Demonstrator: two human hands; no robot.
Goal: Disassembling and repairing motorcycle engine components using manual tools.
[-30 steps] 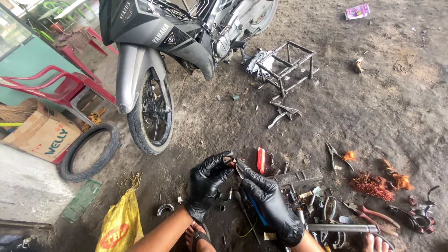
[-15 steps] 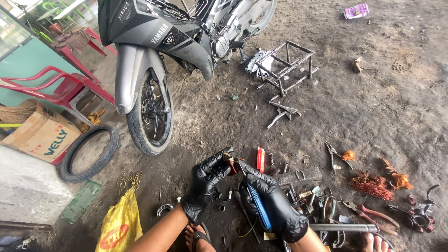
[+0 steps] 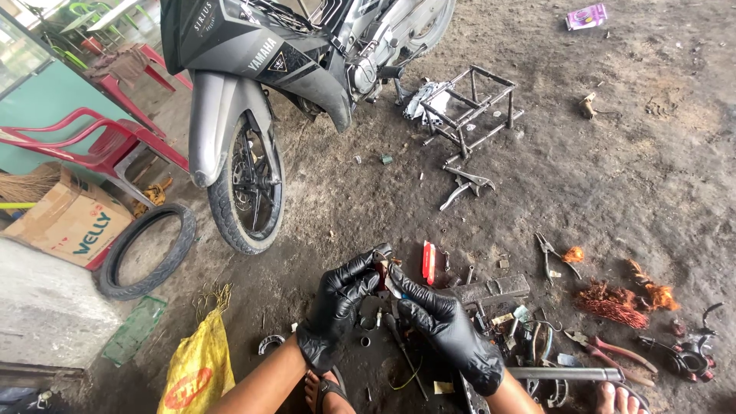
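Both my hands wear black gloves and meet low in the middle of the head view. My left hand (image 3: 337,307) pinches a small reddish-brown metal part (image 3: 382,270) at its fingertips. My right hand (image 3: 445,326) closes on the same small part from the right, its fingers touching those of the left. What the part is stays too small to tell. Below the hands, a dark screwdriver (image 3: 404,346) lies on the dirt floor.
A grey motorcycle (image 3: 261,69) stands ahead, its front wheel (image 3: 247,192) near me. A loose tyre (image 3: 146,249), cardboard box (image 3: 69,222), red chair (image 3: 100,142) and yellow bag (image 3: 201,368) sit left. A metal frame (image 3: 471,107), pliers (image 3: 609,351), copper wire (image 3: 613,303) and a steel tube (image 3: 563,374) lie right.
My hands shifted slightly up and together over the small part. The blue-handled tool seen by my right hand half a second ago is no longer visible.
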